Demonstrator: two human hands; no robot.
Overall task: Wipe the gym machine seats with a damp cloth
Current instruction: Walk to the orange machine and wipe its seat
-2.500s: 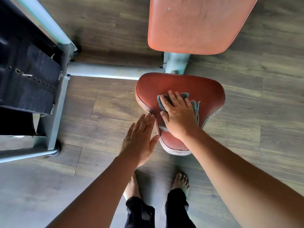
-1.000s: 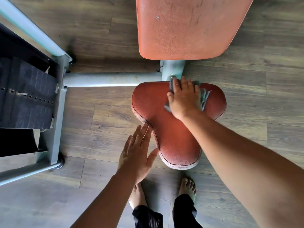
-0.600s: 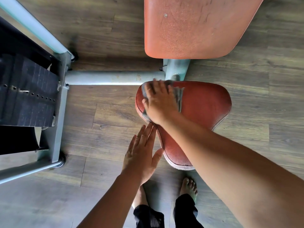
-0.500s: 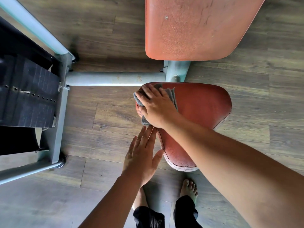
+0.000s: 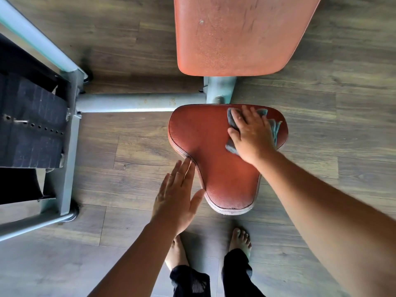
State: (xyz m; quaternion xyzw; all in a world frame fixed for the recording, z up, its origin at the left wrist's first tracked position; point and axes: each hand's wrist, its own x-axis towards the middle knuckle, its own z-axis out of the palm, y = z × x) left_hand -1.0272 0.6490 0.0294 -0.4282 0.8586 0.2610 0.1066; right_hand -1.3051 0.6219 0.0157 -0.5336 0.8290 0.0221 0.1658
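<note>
A red padded machine seat, wide at the back and narrow toward me, sits in the middle of the view. My right hand lies flat on a grey-blue cloth at the seat's back right corner, pressing it onto the pad. Most of the cloth is hidden under the palm. My left hand is flat with fingers together, against the seat's left edge near its narrow front, holding nothing.
A red backrest pad stands behind the seat on a pale metal post. A metal tube runs left to a frame with a black weight stack. My bare feet stand on the wood-plank floor.
My right hand has slid the cloth from the seat's back left corner across to its back right corner. My left hand has stayed by the seat's left edge.
</note>
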